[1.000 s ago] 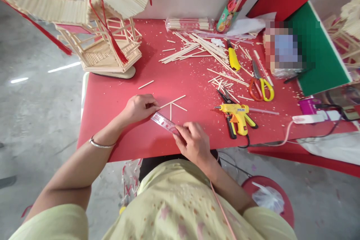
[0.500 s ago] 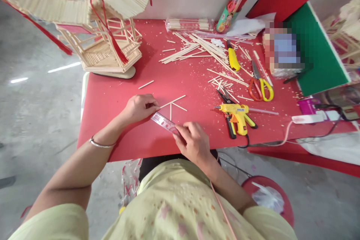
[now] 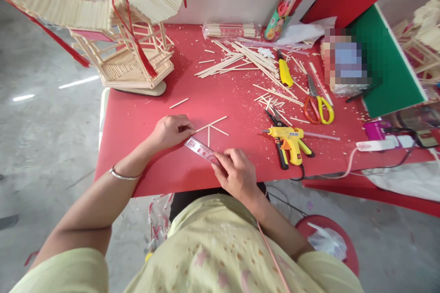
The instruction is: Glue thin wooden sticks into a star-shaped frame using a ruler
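Observation:
A short clear ruler (image 3: 200, 148) lies flat on the red table (image 3: 137, 119), slanting down to the right. My right hand (image 3: 236, 173) pinches its near end. My left hand (image 3: 171, 130) rests with closed fingers at the ruler's far end, its fingertips touching the tip of a thin wooden stick (image 3: 211, 124). That stick joins two other short sticks in a small arrow-like shape just beyond the ruler.
A yellow glue gun (image 3: 289, 139) and black pliers (image 3: 279, 136) lie to the right, scissors (image 3: 318, 103) and a yellow cutter (image 3: 285, 71) farther back. Loose sticks (image 3: 240, 60) litter the far middle. A stick-built model (image 3: 127, 41) stands at the far left corner.

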`<state>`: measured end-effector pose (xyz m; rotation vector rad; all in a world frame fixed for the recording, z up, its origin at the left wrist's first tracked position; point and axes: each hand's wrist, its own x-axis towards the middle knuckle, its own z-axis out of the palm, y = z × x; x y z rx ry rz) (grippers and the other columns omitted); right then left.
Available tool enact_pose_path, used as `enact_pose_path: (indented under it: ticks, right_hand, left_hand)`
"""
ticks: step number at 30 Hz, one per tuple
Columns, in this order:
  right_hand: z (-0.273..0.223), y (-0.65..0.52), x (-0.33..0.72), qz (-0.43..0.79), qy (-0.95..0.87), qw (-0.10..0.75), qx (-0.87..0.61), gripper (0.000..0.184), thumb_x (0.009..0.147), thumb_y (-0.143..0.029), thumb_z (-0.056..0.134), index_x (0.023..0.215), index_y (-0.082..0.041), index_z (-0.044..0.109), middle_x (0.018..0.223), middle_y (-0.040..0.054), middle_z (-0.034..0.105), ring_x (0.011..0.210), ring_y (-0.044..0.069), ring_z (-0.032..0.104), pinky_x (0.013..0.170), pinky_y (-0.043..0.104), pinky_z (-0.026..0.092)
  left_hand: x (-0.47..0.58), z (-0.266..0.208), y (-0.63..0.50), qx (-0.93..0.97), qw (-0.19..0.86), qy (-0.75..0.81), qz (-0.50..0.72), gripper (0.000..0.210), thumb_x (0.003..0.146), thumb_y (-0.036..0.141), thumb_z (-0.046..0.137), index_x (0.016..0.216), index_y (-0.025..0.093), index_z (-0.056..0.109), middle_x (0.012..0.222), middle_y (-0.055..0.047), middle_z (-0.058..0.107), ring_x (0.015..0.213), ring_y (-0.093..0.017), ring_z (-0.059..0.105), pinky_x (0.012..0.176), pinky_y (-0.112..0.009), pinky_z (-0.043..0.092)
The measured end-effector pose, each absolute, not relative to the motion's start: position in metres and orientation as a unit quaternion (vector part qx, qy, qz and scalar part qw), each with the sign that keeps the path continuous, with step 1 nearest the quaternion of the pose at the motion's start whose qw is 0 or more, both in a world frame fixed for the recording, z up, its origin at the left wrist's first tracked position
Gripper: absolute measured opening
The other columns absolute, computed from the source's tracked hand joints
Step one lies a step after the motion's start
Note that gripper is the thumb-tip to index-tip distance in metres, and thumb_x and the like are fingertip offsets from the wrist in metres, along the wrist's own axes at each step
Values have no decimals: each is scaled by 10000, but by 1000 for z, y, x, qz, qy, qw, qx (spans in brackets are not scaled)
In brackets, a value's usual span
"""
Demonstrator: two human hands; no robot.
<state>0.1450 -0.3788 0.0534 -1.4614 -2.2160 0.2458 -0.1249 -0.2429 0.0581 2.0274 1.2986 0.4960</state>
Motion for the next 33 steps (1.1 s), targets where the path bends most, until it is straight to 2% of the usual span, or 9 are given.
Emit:
enact_pose_path:
  ticks: [33]
  right_hand:
    - [53,-379,145,93,-807,237,-533,287,1074,-389,630,1264,-221,764,1070,95,696,946,227,611,809,357,502]
  left_hand:
    - [-124,58,-244,777,333,497,196,223,898,397,683,875,208,798,870,-26,738,705,-134,605,684,-269,438]
